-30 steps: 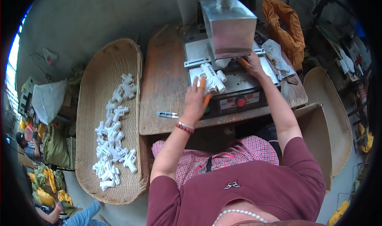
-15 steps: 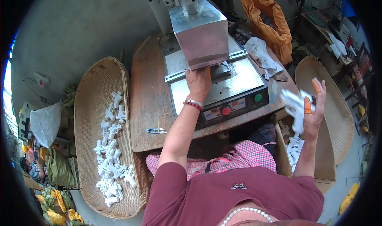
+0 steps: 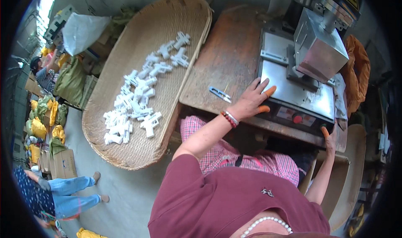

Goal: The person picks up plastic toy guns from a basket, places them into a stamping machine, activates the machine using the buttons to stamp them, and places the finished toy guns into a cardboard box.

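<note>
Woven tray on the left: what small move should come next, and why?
I'd probably bring the left hand to the woven tray and pick up one white pistol-shaped piece: the hand looks empty, spread at the front-left of the press machine, and loose pieces lie in the tray beside the bench.

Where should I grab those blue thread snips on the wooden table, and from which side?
Probably by the blue handles, coming from above at their left end. The thread snips lie flat on the wooden table, metal blades pointing right toward your left hand, so reaching straight across would likely meet the tips first.
</note>
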### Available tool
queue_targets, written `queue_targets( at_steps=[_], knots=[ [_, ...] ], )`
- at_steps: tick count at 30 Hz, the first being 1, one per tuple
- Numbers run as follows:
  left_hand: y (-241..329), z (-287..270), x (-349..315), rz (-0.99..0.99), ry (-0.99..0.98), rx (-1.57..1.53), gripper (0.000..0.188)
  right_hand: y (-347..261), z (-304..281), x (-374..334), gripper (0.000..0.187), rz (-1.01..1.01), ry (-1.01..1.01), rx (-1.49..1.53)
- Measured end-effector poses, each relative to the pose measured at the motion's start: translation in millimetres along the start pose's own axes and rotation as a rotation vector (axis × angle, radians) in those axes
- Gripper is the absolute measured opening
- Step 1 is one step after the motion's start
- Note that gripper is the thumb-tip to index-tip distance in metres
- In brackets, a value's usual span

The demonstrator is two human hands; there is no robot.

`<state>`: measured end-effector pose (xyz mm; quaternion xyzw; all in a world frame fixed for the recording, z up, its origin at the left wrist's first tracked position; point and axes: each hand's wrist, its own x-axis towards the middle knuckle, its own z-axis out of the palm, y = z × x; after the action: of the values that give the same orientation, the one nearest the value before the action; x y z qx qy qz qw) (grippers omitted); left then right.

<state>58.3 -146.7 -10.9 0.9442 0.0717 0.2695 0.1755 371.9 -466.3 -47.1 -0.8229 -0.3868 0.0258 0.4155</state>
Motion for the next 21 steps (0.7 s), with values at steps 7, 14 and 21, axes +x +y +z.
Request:
queue_targets(
  at_steps=[7, 14, 21],
  knots=[
    [-54, -103, -49, -0.148, 0.545, -0.021, 0.03, -98, -3, -31, 0.047, -0.114, 0.406, -0.117],
    [-336, -121, -128, -0.761, 0.466, 0.266, 0.022, -34, -11, -9, 0.041, 0.057, 0.302, 0.039],
    [-490, -81, -72, -1.047, -0.079, 0.329, 0.065, -60, -6, 16, 0.042, 0.079, 0.248, -0.18]
  ],
)
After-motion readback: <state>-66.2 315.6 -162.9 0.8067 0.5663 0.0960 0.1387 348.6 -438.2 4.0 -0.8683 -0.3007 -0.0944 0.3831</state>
